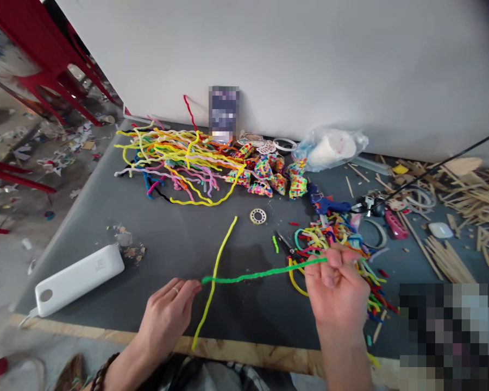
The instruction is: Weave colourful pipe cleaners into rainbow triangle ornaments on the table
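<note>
The left hand (167, 312) pinches one end of a green pipe cleaner (264, 273), the right hand (336, 288) the other, stretched across a yellow pipe cleaner (214, 282) on the table (167, 239); a twist at the crossing seems called for next, the pipe cleaner pile (179, 163) lying beyond

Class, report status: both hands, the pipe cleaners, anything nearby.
Left hand and right hand pinch green pipe cleaner ends. It crosses yellow pipe cleaner. Scissors nearby.

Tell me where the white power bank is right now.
In the head view, the white power bank lies on the near left of the grey table, by its left edge, left of the left hand and just below a small scrap pile.
</note>
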Tool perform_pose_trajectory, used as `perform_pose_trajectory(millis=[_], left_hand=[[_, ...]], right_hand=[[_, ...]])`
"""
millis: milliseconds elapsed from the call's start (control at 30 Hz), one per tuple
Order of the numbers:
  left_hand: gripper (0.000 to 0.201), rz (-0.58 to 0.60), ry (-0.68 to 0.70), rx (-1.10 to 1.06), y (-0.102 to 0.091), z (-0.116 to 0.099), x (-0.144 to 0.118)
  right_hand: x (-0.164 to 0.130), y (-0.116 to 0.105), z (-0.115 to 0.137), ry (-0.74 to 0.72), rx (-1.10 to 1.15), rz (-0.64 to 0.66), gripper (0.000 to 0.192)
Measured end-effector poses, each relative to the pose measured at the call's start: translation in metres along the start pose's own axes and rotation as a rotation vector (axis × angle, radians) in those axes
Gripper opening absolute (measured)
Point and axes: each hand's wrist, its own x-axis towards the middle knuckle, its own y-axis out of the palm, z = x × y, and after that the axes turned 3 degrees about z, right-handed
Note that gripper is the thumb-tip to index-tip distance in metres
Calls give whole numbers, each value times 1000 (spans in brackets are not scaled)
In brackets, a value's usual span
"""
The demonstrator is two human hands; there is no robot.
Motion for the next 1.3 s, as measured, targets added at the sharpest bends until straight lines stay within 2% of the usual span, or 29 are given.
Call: perform_pose_trajectory(millis=[100, 200, 233, 333, 400, 467, 500, 533, 633, 733, 800, 867, 967, 1033, 1100, 1300], left_hand=[[20, -10, 81, 140, 2, 0, 2], [9, -73, 71, 157, 1, -4, 7], [13, -108, 61, 160, 0, -6, 9], [41, -207, 60, 172, -2, -10, 19], [58, -340, 62, 224, -5, -11, 27], [66, -473, 78, 318, -8, -9, 34], [63, -502, 93, 362, -10, -8, 37], [56, -495, 114, 385, -12, -6, 40], [29, -372, 182, 307, -14, 0, 44], [23, -311, 189, 167, -11, 3, 46], [33, -364, 178, 151, -7, 3, 45], [49, -480, 153, 215, -5, 1, 45], [49, -578, 174, 328, -6, 2, 47], [41, -546, 241, 323, -9, 4, 49], [32, -459, 271, 260, -11, 6, 50], [24, -202, 148, 48, -6, 4, 40]], right_hand=[[-9, 2, 4, -23, -5, 6, 28], [-19, 6, 8, -15, -9, 8, 24], [-22, 8, 8, -8, -5, 8, 24], [-29, 10, 9, 37, 17, 21, 24], [-34, 10, 7, 100, 20, 39, 25], [-39, 8, 5, 188, 5, 51, 26], [-41, 7, 4, 229, -3, 55, 27], [-43, 6, 3, 265, -9, 54, 27], [-44, 3, 2, 321, 9, 38, 32], [-41, 1, 6, 321, 33, 19, 33], [-41, 0, 8, 317, 19, 14, 33], [-41, -1, 9, 323, -2, 11, 33], [-43, 0, 8, 346, -9, 12, 33], [-42, 0, 8, 345, 6, 10, 33], [-40, -1, 9, 315, 23, -1, 32], [-30, -7, 9, 144, 67, -45, 30]])
